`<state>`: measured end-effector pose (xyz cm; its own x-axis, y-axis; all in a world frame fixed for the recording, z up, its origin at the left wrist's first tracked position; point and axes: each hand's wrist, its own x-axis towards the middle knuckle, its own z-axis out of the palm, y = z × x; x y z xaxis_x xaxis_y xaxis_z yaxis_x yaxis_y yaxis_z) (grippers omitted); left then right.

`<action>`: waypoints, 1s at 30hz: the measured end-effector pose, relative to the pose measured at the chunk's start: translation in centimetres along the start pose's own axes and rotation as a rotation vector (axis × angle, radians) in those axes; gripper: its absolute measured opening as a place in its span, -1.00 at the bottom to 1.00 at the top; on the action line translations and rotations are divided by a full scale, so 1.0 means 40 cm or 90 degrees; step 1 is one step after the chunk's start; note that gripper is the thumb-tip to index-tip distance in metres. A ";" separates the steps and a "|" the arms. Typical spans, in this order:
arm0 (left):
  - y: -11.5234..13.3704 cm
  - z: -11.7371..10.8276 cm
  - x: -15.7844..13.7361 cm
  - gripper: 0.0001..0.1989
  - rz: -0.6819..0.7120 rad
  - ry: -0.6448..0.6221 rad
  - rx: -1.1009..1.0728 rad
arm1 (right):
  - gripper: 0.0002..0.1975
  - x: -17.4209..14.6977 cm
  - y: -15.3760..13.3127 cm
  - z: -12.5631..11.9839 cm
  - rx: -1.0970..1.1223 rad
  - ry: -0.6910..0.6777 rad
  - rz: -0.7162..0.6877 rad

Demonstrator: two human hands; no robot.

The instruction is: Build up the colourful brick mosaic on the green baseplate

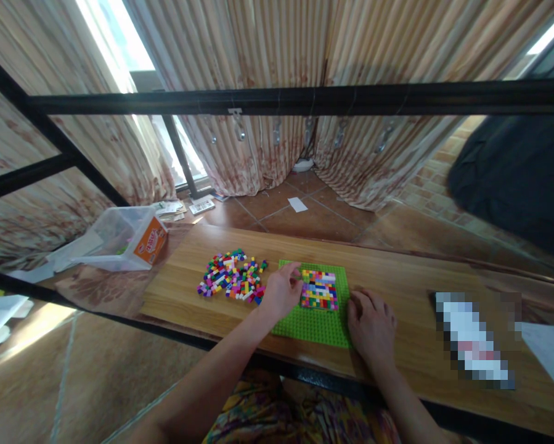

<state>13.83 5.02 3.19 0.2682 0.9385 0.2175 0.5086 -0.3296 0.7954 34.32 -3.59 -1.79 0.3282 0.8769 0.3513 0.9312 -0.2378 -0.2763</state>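
A green studded baseplate (311, 330) lies on the wooden table, with a block of small multicoloured toy bricks (319, 290) built up on its upper middle. My left hand (283, 291) is over the plate's left part, fingertips drawn together by the left edge of the built bricks. Whatever those fingers pinch, if anything, is too small or hidden to make out. My right hand (373, 320) rests palm down at the plate's right edge, fingers loosely bent and holding nothing visible. Left of the plate spreads a pile of loose toy bricks (233, 277) in many colours.
A clear plastic box (119, 237) with an orange label stands beyond the table's left end. On the right of the table (410, 296) lies a blurred-out dark-edged object (473, 342), with white paper (551, 351) near it. A black metal bar (277, 102) crosses in front of curtains.
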 end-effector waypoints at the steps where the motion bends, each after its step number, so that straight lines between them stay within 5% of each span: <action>1: 0.001 0.000 0.003 -0.63 -0.010 0.007 -0.017 | -0.69 0.000 0.001 0.001 0.004 0.002 -0.003; 13: -0.011 0.047 0.037 -0.74 -0.103 -0.031 -0.088 | -0.68 -0.002 0.007 0.003 -0.004 -0.011 0.000; 30: -0.003 0.081 0.021 -0.79 -0.108 0.046 -0.087 | -0.64 -0.003 0.029 0.026 0.000 0.003 -0.008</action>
<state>16.64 5.51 1.45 0.1274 0.9857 0.1102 0.4240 -0.1546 0.8924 35.20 -3.54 -3.10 0.3166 0.8777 0.3597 0.9355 -0.2263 -0.2712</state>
